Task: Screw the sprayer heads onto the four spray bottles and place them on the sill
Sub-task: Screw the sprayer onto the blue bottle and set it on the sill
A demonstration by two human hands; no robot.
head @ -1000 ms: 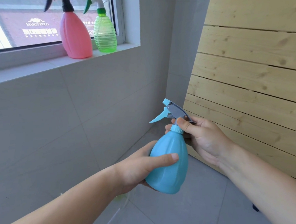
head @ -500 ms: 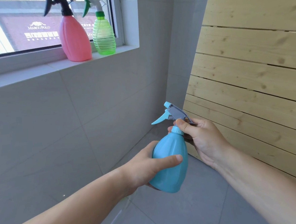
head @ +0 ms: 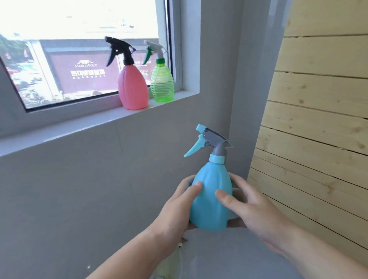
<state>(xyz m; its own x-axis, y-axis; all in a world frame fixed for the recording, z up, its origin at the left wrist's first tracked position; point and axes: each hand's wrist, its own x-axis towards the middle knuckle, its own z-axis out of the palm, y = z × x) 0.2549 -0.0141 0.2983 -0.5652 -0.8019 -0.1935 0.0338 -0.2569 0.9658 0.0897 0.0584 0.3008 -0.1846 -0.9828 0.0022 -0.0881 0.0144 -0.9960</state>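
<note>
I hold a blue spray bottle (head: 211, 194) upright in front of me, its grey and blue sprayer head (head: 209, 140) seated on the neck with the nozzle pointing left. My left hand (head: 179, 207) wraps the bottle's left side and my right hand (head: 246, 202) cups its right side. On the white sill (head: 73, 127) stand a pink bottle (head: 132, 86) with a black sprayer and, just right of it, a clear green bottle (head: 161, 83) with a white and green sprayer.
A grey tiled wall (head: 73, 190) runs below the sill. A slatted pale wood panel (head: 329, 107) fills the right side. Low on the floor, under my left forearm, lies something pale green and clear (head: 168, 269), blurred.
My right hand has left the sprayer collar and moved down onto the bottle's body. The bottle has come up, and the view has tilted up toward the window.
</note>
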